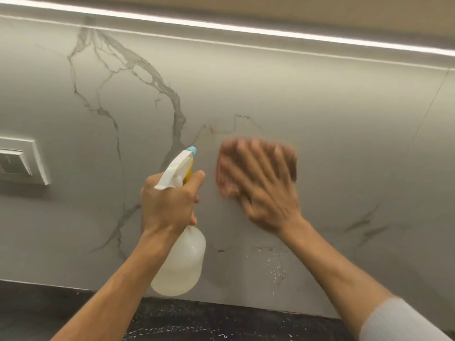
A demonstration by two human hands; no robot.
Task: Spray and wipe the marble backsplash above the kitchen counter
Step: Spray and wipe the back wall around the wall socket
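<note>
The marble backsplash (pixel 270 89) is pale grey with dark veins and fills most of the view. My left hand (pixel 167 205) grips the neck of a translucent spray bottle (pixel 183 262) with a white trigger head and a blue nozzle that points at the wall. My right hand (pixel 266 190) lies flat with fingers spread, pressing a pinkish-orange cloth (pixel 224 173) against the marble just right of the bottle. The hand and cloth are blurred by motion. Small droplets (pixel 277 269) cling to the wall below my right wrist.
A dark speckled counter (pixel 221 321) runs along the bottom edge. A white switch plate (pixel 22 161) is set into the wall at far left. A lit strip (pixel 246 28) under the upper cabinet runs across the top.
</note>
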